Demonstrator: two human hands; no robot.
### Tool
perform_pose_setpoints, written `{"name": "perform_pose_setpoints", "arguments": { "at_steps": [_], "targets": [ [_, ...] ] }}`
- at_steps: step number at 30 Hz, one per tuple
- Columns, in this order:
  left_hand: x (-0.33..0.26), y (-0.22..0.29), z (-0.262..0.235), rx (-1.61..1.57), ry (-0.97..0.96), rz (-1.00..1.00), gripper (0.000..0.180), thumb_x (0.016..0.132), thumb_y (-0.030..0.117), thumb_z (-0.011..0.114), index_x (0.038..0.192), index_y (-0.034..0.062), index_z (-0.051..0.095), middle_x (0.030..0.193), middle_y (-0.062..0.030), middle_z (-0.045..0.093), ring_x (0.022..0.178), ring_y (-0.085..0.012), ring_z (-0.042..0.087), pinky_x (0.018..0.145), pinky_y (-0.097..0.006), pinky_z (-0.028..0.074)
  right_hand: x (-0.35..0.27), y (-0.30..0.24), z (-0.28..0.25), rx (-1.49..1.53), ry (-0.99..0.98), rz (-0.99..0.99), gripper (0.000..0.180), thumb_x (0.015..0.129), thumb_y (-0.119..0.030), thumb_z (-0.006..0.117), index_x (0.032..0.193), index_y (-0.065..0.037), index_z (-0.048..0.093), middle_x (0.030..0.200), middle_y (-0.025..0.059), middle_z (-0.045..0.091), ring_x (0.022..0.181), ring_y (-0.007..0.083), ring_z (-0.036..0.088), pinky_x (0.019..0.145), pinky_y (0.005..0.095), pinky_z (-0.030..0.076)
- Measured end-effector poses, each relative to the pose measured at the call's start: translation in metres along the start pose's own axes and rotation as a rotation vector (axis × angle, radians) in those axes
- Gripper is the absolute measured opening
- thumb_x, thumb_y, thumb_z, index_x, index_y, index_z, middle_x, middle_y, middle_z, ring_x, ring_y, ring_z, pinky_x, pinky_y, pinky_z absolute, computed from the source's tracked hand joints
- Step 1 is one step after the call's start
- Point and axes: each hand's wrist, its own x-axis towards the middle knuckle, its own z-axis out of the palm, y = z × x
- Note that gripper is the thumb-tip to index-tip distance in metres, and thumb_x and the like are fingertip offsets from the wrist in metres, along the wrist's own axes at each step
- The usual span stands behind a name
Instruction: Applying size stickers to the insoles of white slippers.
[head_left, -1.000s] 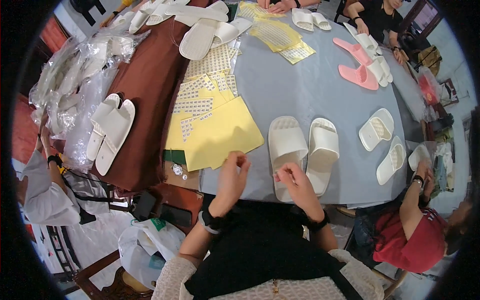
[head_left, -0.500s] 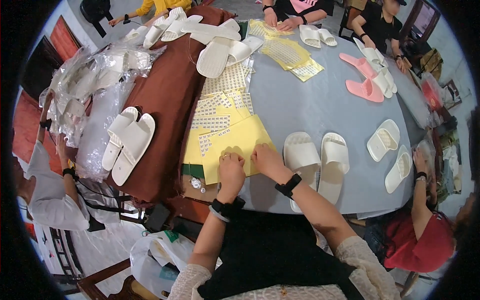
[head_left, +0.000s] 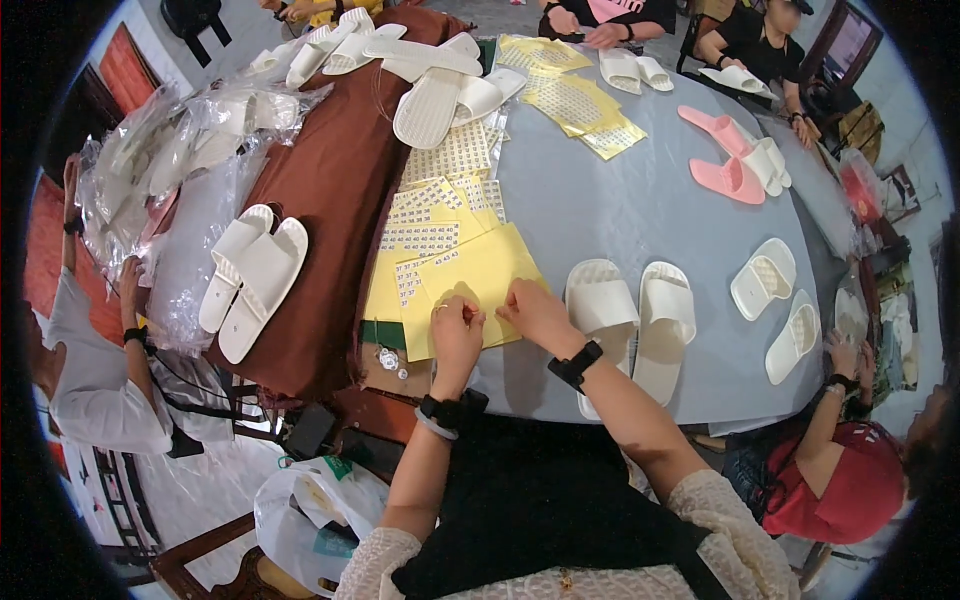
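My left hand is closed above a yellow sticker sheet, the fingers curled in toward the thumb. Close by on the right, my right hand is also closed in a pinch over the sheet's near right edge. Whatever the fingertips hold, if anything, is too small to make out. The sheet carries a few small printed stickers near its top and is mostly bare yellow. Beneath and beyond it lie more sheets of printed stickers. Just right of my right hand stand a white slipper and its mate.
A brown cloth-covered surface at left bears white slippers and plastic-wrapped ones. On the grey table are pink slippers, white slippers and yellow sheets. Co-workers sit around. A plastic bag hangs below.
My left hand has turned slightly, its fingers drawn in toward the thumb. My right hand has barely shifted. At the far right, a co-worker has lifted a white slipper.
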Motion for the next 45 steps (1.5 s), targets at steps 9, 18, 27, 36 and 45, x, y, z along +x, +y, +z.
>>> {"name": "perform_pose_setpoints", "arguments": {
  "at_steps": [9,18,27,36,45],
  "targets": [
    [-0.001,-0.001,-0.004,-0.076,-0.063,-0.057,0.010,0.076,0.004,0.065,0.081,-0.0010,0.057,0.071,-0.0118,0.057,0.066,-0.0231,0.056,0.062,-0.033,0.046,0.002,0.005,0.000,0.067,0.036,0.029,0.015,0.082,-0.021,0.057,0.085,-0.006,0.053,0.078,0.0127,0.062,0.076,0.0323,0.060,0.064,0.0404,0.046],
    [-0.019,0.011,-0.034,-0.181,0.041,-0.189,0.011,0.083,0.004,0.059,0.093,0.0007,0.060,0.085,-0.0112,0.062,0.077,-0.0225,0.060,0.070,-0.031,0.048,0.000,0.012,0.001,0.109,0.055,-0.054,0.016,0.084,-0.020,0.054,0.085,-0.004,0.052,0.080,0.0144,0.061,0.077,0.0338,0.060,0.065,0.0418,0.046],
    [-0.036,0.030,-0.027,0.052,0.011,0.125,0.017,0.081,0.000,0.057,0.097,-0.0002,0.061,0.096,-0.0163,0.060,0.090,-0.0339,0.056,0.079,-0.038,0.046,-0.006,-0.006,0.011,-0.123,0.064,-0.070,0.016,0.083,-0.017,0.057,0.090,-0.004,0.051,0.092,0.0148,0.055,0.077,0.0338,0.060,0.065,0.0443,0.048],
    [-0.037,0.031,-0.014,0.334,-0.165,0.209,0.034,0.078,0.007,0.060,0.111,-0.0036,0.056,0.112,-0.0167,0.055,0.103,-0.0331,0.052,0.088,-0.039,0.043,-0.008,-0.003,0.016,-0.166,0.179,-0.089,0.018,0.086,-0.016,0.052,0.088,0.001,0.048,0.088,0.0202,0.054,0.076,0.0373,0.059,0.063,0.0448,0.050],
    [-0.037,0.039,-0.010,0.446,-0.240,0.197,0.044,0.077,0.015,0.062,0.117,-0.0027,0.052,0.119,-0.0142,0.051,0.109,-0.0311,0.049,0.086,-0.039,0.043,-0.005,0.012,0.012,-0.004,0.157,-0.093,0.019,0.088,-0.019,0.048,0.090,0.000,0.047,0.089,0.0210,0.055,0.081,0.0411,0.056,0.071,0.0474,0.046]
  ]
}}
